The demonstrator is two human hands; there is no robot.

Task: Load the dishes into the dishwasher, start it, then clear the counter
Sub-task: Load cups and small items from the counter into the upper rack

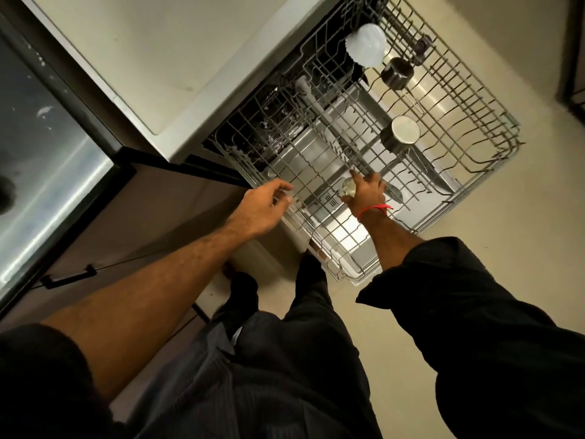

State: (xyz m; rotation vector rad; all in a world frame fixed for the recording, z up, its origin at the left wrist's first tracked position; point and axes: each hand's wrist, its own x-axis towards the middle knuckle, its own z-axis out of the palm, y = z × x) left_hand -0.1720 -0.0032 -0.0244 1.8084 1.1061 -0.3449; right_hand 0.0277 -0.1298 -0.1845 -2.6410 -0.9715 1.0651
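A pale, matte tabletop (152, 49) is running along the far left, with a shiny steel sink (47, 166) cut off at the left edge and a dark cabinet front below it. The floor (506, 232) is looking smooth and cream-coloured. The dishwasher's wire rack (474, 99) is sitting pulled out over the open door (348, 232), whose steel inner face is catching a bright glare. Three things are sitting in the rack's far right half: a white ribbed plastic cup (365, 44), a dark steel cup (397, 73) and another steel cup (401, 134) with a pale base turned up. The right hand (365, 193), wearing a red thread at the wrist, is curling its fingers round a small clear glass (347, 187) at the rack's near middle; the glass is mostly hidden by the hand. The left hand (262, 207) is hovering at the rack's near-left rim, fingers loosely bent, holding nothing. Dark items deeper inside the machine are too shadowed to make out.
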